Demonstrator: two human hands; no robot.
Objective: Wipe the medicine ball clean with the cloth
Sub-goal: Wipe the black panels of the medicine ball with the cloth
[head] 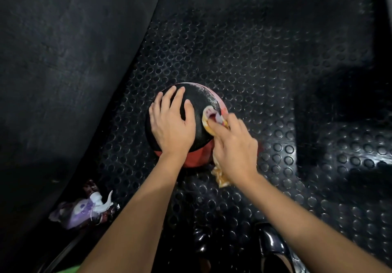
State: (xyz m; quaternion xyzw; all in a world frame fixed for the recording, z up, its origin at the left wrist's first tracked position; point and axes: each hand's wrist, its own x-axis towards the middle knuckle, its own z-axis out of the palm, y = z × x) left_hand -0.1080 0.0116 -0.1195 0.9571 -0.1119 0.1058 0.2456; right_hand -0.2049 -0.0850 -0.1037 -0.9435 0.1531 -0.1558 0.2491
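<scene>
the medicine ball (199, 103), black and red, sat on the studded rubber floor (265, 65). the left hand (172, 124) lay flat on its top, fingers spread. the right hand (235, 147) pressed a yellow and white cloth (220, 177) against the ball's right side. a purple patterned bundle (84, 207) lay near the left, beside a dark mat (63, 50).

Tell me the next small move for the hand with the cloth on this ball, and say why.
Probably sweep the cloth up over the ball's far right side while the left hand steadies it. The right hand presses the cloth against the ball's right side, the left lies flat on top, and a pale, dusty-looking patch shows just beyond the cloth near the top.
</scene>
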